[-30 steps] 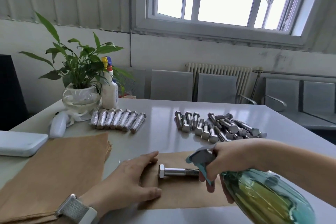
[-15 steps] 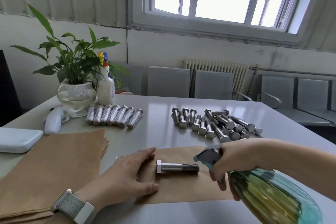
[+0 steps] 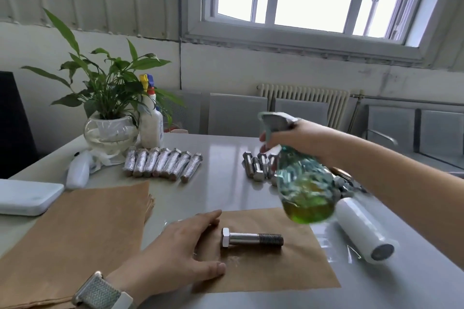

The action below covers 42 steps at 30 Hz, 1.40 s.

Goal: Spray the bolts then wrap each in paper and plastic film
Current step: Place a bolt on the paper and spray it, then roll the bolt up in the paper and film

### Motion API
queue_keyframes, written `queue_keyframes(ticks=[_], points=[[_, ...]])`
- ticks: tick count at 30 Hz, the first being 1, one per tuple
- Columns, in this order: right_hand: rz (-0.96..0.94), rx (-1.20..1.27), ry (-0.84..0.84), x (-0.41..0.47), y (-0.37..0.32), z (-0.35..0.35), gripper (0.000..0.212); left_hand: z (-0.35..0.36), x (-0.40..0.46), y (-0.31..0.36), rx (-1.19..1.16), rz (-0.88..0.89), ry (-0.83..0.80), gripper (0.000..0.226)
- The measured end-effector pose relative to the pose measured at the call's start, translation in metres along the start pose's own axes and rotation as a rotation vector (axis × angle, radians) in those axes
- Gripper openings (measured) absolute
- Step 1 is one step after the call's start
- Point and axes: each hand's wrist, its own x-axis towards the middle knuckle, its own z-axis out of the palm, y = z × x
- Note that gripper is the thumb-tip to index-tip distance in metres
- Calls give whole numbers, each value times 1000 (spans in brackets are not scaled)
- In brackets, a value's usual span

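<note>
A steel hex bolt (image 3: 251, 238) lies on a brown paper sheet (image 3: 276, 268) near the table's front, with a damp spot just below its head. My left hand (image 3: 180, 248) lies flat on the sheet's left edge, fingers straight. My right hand (image 3: 298, 137) grips the neck of a green-blue spray bottle (image 3: 305, 190), lifted above and behind the bolt. Bare bolts (image 3: 258, 167) lie in a pile behind the bottle, partly hidden by it. Several wrapped bolts (image 3: 163, 167) sit in a row at the back left. A roll of plastic film (image 3: 364, 229) lies right of the sheet.
A stack of brown paper (image 3: 75, 233) covers the front left. A white flat box (image 3: 27, 199), a white sprayer (image 3: 77, 173), a potted plant in a glass bowl (image 3: 110, 130) and a white bottle (image 3: 150, 120) stand at the back left. Grey chairs line the far side.
My right hand has lifted the spray bottle up and away from the bolt, uncovering the film roll. The left hand and the bolt have stayed on the sheet.
</note>
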Motion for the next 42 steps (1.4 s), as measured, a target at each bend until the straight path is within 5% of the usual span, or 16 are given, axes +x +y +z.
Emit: queue_keyframes(ticks=[6, 15, 17, 20, 23, 27, 31, 37, 42], points=[[-209, 249, 266, 80, 1, 69, 17, -3, 0, 2, -1, 7, 11, 91], [-192, 197, 354, 127, 17, 109, 23, -5, 3, 1, 23, 23, -12, 91], [-163, 155, 277, 123, 20, 102, 45, -4, 2, 0, 18, 19, -16, 90], [-131, 49, 237, 96, 23, 85, 109, -4, 1, 0, 6, 31, -9, 89], [-335, -245, 284, 30, 33, 63, 89, -4, 0, 0, 0, 63, 12, 86], [-747, -722, -161, -77, 53, 46, 33, -5, -1, 2, 32, 116, 69, 73], [-910, -1247, -257, -115, 77, 54, 22, -7, 0, 11, -9, 181, 225, 35], [-902, -1269, -161, -116, 95, 72, 12, -9, -6, 20, -8, 214, 272, 16], [-782, -1181, -29, -112, 92, 77, 19, -12, -9, 22, 24, 220, 226, 58]])
